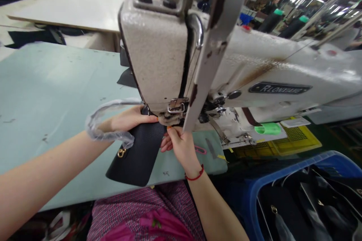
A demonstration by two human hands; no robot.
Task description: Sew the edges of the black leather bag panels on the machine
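Note:
A black leather piece (138, 154) with a small gold clasp lies on the pale green table (51, 94), pushed under the head of a white sewing machine (169, 56). My left hand (128, 118) rests flat on its top edge by the needle, with a clear plastic loop around the wrist. My right hand (179, 143) pinches the piece's right edge just below the presser foot; a red string circles that wrist.
A blue bin (256, 196) with several black bags stands at the lower right. A yellow tray (296, 141) and a green plastic part (268, 128) sit under the machine arm. Small scissors (200, 150) lie near my right hand. A beige board (73, 7) lies behind.

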